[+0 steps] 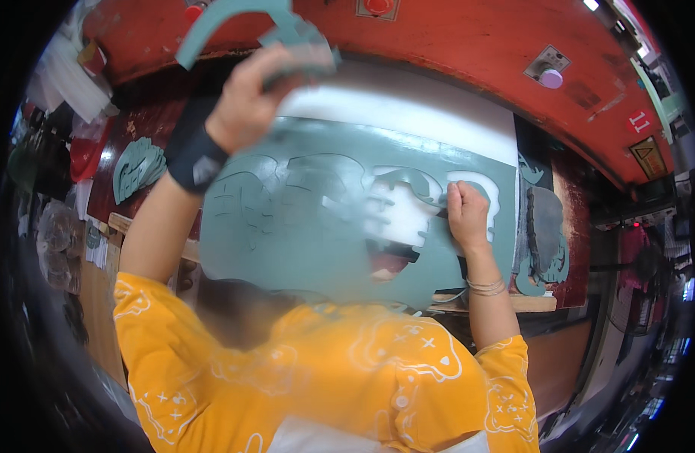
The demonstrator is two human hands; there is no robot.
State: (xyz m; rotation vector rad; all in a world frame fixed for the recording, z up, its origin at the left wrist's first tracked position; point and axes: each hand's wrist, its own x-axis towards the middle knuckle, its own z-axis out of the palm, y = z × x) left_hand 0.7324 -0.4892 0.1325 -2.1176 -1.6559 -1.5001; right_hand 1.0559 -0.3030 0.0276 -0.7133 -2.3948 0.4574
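Note:
My left hand (251, 98), a black band on its wrist, is raised over the far edge of the work surface. Its fingers are closed on a curved grey-green cut piece (221, 21), somewhat blurred. Below lies a large grey-green sheet (287, 260) with several rounded shapes cut in it; some openings at its right side show white underneath. At those openings my right hand (469, 214) is closed in a fist by the sheet's cut edge. What its fingers hold, if anything, is hidden.
A red machine beam (468, 64) with a purple-topped knob (550, 78) spans the far side. A white board (408, 106) lies under the sheet. Cut pieces (138, 170) are piled at left. A dark rounded slab (544, 230) sits on more pieces at right.

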